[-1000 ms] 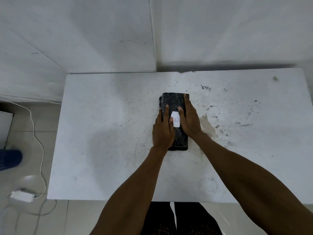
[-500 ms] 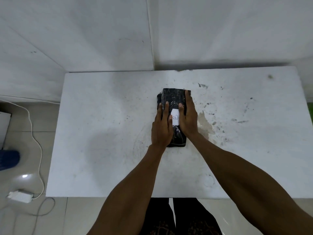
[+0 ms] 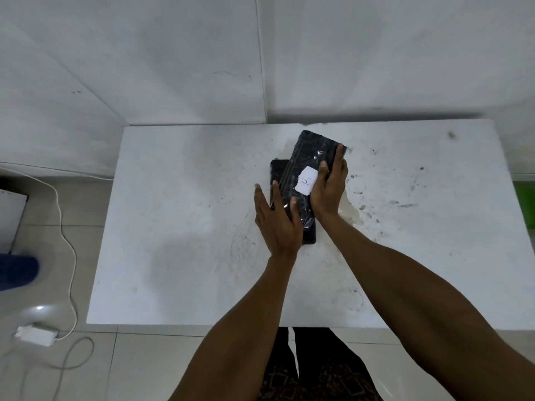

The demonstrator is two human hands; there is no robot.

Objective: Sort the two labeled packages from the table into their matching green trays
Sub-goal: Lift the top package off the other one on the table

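Observation:
A black wrapped package (image 3: 311, 157) with a white label reading "B" is lifted and tilted above the white table (image 3: 179, 221). My right hand (image 3: 330, 189) grips it along its right edge. Under it a second black package (image 3: 278, 172) lies flat on the table, mostly hidden; its label is out of sight. My left hand (image 3: 275, 224) is flat with fingers spread, over the near left part of the two packages; whether it touches them I cannot tell. A sliver of green tray (image 3: 527, 198) shows at the right edge of the view.
The table stands against white walls in a corner. On the tiled floor to the left lie a white cable (image 3: 68, 241) and a white power adapter (image 3: 34, 335). A blue object (image 3: 17, 270) sits at the far left.
Both hands were pressed flat on the stacked packages. Now my right hand has raised the top package and turned it clockwise, uncovering the second one beneath; my left hand has spread open.

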